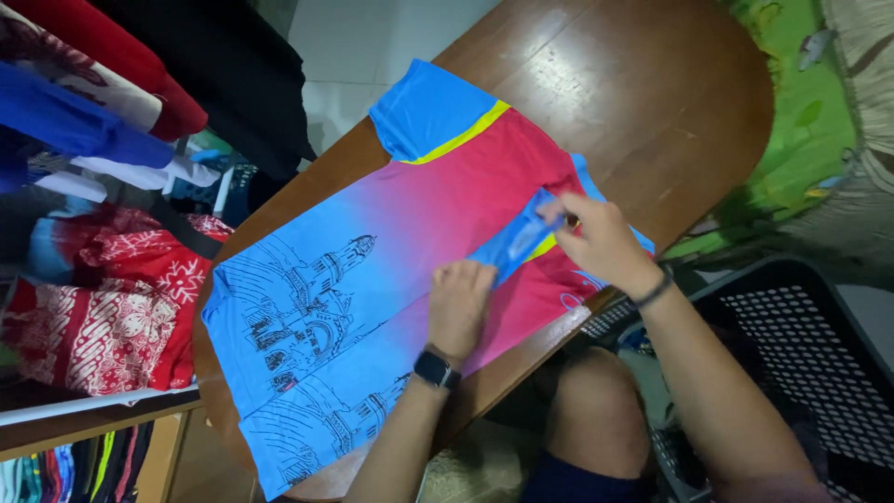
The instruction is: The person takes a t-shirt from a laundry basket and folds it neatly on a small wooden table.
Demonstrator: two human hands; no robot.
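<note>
Right hand (596,240) pinches the shirt (372,279) sleeve, left hand (460,307) presses flat, beside a black basket (801,345) holding clothes.

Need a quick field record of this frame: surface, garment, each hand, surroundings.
surface: brown wooden table with a rounded end
garment: blue-to-pink jersey spread flat, yellow stripe at the sleeve, black building line drawing on the blue part
left hand: flat, pressing on the jersey; smartwatch on the wrist
right hand: pinching the folded-over blue sleeve; dark band on the wrist
right of table: black perforated laundry basket
left of table: hanging and stacked clothes, red patterned ones among them
</note>
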